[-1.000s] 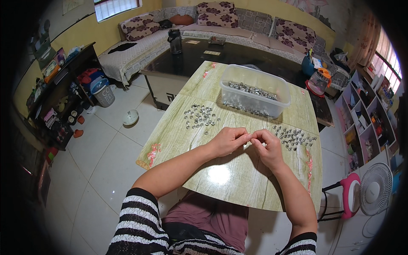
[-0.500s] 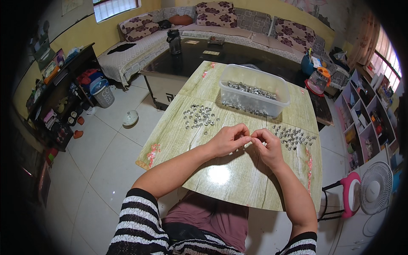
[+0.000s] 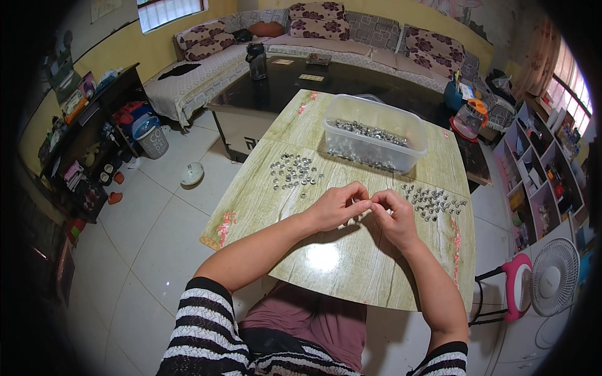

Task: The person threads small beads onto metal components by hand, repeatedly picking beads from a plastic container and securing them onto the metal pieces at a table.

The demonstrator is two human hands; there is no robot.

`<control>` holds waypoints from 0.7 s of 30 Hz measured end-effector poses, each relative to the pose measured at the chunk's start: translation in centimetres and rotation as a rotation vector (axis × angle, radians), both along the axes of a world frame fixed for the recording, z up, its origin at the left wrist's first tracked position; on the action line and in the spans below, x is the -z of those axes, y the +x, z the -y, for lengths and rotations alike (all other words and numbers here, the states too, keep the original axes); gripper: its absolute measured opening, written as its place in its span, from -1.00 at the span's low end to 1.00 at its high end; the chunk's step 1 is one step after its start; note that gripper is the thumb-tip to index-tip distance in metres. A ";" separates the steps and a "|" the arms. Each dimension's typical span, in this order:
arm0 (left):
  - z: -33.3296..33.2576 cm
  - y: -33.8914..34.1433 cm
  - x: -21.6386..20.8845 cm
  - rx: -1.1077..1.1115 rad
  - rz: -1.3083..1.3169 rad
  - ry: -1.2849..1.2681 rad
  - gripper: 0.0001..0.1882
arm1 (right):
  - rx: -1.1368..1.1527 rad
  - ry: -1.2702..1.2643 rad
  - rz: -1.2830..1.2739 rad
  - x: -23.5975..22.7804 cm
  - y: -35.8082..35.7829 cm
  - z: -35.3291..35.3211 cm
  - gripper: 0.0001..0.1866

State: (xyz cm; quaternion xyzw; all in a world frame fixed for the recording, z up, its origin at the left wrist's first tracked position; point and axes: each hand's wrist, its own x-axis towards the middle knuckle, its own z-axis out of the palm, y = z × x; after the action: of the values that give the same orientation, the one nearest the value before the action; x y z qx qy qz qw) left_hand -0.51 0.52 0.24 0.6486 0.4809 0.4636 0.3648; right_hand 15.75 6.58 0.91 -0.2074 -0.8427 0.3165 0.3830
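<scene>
A: What do we have between our fingers?

B: A small pale piece [image 3: 359, 215], pinched where our two hands meet, just above the middle of the table [image 3: 326, 263]. It is too small for us to tell its shape.

A: And the hands themselves?

B: Our left hand [image 3: 337, 205] is curled, fingertips closed on the piece from the left. Our right hand [image 3: 394, 216] is curled the same way, its fingertips closed on it from the right, so the two hands touch at the tips.

A: What lies closest around them?

B: To the right, just beside our right hand, we see a scatter of small metal parts [image 3: 431, 199] on the tabletop. To the upper left, a little apart from our left hand, lies a second cluster of small silvery rings [image 3: 293, 171].

A: Farther out?

B: Beyond both heaps stands a clear plastic tub [image 3: 374, 139], its bottom covered with more metal pieces. Past the table's far end we see a dark glass table [image 3: 351, 81] and a patterned sofa [image 3: 351, 31]. A white fan [image 3: 554, 276] stands on the floor at our right.
</scene>
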 end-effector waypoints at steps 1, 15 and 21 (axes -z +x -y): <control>0.1 0.1 -0.1 -0.006 0.023 0.022 -0.77 | 0.015 -0.016 0.000 0.0 0.0 0.0 -0.92; -0.2 -0.3 0.2 0.025 0.020 -0.047 -0.76 | -0.009 -0.021 -0.034 0.0 0.0 0.0 -0.92; -0.1 -0.1 -0.1 -0.037 0.104 -0.090 -0.74 | -0.016 -0.025 -0.040 0.1 0.0 -0.2 -0.91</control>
State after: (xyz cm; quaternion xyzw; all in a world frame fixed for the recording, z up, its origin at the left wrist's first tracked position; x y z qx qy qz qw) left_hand -0.56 0.62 0.33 0.5976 0.4936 0.4814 0.4093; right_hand 15.71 6.74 0.83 -0.1991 -0.8325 0.3341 0.3945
